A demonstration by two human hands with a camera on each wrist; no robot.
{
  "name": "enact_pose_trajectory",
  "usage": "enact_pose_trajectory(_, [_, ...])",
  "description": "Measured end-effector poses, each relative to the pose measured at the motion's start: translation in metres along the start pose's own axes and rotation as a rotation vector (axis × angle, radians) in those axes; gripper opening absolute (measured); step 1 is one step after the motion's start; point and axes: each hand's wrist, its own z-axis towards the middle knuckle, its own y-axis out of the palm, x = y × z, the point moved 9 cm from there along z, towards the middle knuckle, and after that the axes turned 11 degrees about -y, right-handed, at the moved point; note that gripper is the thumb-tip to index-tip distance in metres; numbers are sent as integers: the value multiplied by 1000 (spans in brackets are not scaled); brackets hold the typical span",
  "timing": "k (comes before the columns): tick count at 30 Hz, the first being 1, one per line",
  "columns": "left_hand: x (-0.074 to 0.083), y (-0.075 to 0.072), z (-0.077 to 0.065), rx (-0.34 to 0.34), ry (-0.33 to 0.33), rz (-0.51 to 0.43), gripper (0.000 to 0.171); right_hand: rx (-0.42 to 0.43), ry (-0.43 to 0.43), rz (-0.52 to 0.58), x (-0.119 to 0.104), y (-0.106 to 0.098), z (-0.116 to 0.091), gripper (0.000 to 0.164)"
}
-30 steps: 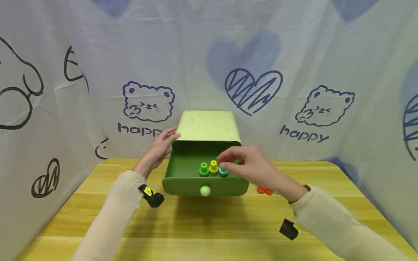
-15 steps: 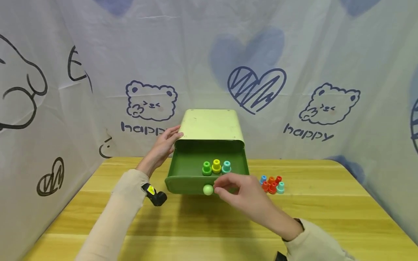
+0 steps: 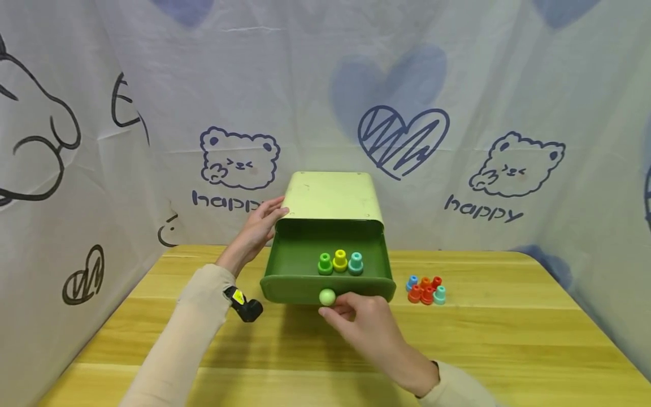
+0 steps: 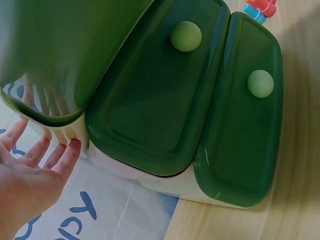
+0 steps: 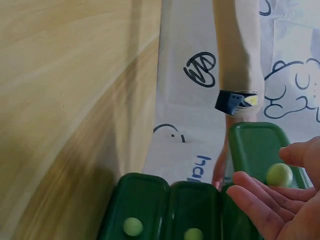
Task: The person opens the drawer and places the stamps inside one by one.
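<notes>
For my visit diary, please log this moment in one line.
left hand: touching cabinet; right hand: at knob; top drawer: open; inside: green peg, yellow peg, turquoise peg

Head view looks forward and down at the cabinet [image 3: 332, 195]; both wrist views, closer, face and share its green drawer fronts [image 4: 142, 100].

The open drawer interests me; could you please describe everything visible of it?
The drawer is dark green, smooth and plastic-looking, with rounded front corners and a pale round knob centred on its front. It juts forward from the cabinet, above closed drawers. A green peg, yellow peg and light blue peg stand inside, near the front. The right hand is at the knob; contact is unclear.
</notes>
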Motion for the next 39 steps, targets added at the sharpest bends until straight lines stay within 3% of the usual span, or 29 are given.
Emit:
enact_pose_trajectory(13, [1,0,1,10,4,-2,62,153,-14,-32,0,0,9,16])
enact_pose_trajectory(31, [-1,-1,3,-4,1,-2,62,197,-3,-40,13,-10,34,17])
enact_pose_trajectory(39, [0,0,2,-12,-4,-33,63,177,22,-42,22,-10,45,20])
